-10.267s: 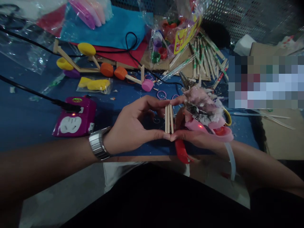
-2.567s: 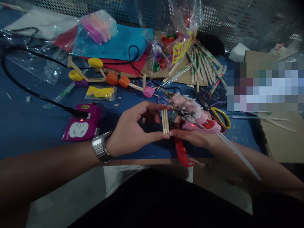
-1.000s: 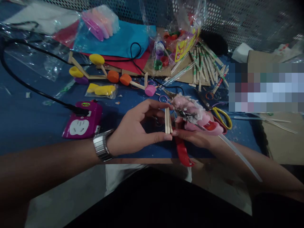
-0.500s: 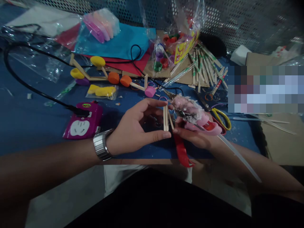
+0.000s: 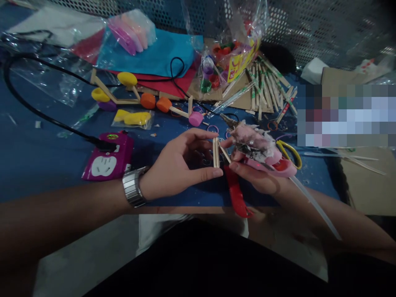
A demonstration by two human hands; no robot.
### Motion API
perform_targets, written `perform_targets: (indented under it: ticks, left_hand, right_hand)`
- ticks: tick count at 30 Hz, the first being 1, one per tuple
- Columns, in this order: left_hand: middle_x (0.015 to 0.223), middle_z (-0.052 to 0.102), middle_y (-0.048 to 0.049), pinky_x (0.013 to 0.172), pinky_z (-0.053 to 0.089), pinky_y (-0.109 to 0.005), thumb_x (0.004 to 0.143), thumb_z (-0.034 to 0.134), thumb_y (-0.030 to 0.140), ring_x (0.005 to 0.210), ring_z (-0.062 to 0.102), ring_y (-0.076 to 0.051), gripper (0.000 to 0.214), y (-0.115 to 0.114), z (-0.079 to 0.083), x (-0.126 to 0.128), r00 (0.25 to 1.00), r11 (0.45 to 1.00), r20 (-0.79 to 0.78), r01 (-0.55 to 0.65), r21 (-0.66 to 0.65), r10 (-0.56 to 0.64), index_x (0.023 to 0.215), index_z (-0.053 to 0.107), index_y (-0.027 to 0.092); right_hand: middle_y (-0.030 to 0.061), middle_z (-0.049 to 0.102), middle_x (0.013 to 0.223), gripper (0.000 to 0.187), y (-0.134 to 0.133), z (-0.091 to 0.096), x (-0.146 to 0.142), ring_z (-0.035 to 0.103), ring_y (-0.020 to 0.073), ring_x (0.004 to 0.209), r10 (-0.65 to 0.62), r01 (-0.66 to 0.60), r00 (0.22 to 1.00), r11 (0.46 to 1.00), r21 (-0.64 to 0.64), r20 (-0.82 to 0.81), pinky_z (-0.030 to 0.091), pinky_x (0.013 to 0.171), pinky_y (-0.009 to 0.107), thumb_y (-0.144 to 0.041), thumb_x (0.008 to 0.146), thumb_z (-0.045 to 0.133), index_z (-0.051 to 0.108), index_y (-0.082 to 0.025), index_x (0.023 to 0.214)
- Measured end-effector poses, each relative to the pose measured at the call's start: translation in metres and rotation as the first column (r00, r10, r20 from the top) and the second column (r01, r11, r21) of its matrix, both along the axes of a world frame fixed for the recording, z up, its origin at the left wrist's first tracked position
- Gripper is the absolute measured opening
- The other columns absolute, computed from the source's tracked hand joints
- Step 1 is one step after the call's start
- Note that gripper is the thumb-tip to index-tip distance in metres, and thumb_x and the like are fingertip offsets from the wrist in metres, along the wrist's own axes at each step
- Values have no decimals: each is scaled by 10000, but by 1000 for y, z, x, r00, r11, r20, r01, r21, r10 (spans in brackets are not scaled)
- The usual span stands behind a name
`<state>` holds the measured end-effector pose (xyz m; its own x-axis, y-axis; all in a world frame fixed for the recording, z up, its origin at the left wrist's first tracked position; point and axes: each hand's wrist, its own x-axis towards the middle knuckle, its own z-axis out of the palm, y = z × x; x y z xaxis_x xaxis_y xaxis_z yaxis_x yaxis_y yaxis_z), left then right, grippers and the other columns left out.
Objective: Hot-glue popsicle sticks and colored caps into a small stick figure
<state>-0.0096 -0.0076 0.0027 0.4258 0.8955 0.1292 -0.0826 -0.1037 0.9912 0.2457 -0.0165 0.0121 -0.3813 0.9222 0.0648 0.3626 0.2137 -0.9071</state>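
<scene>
My left hand, with a metal watch on the wrist, pinches two short wooden sticks upright between thumb and forefinger. A third stick leans off to the right, its lower end by my right thumb. My right hand grips a pink glue gun crusted with old glue, a clear glue stick trailing from its back. The gun's nozzle points up and left, above the sticks. Both hands hover over the blue table.
A magenta power strip with a black cable lies left. Behind are a stick-and-cap model, a bag of coloured caps, a pile of chopsticks, felt sheets, yellow-handled scissors and red-handled pliers.
The third stick, held flush against the other two earlier, has swung away to the right. My right hand and the glue gun have shifted slightly right and up.
</scene>
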Motion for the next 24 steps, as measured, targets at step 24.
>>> perform_targets:
  ticks: [24]
  left_hand:
    - [1231,786,-97,1043,686,-395,774,1011,158,1199,800,-274,687,-3,-2,1,957,967,207,229,-114,-202,1337,623,217]
  right_hand:
    - [29,755,1024,225,7,-5,-2,716,192,907,135,-133,977,991,26,-164,624,913,375,-375,1048,716,697,-255,859]
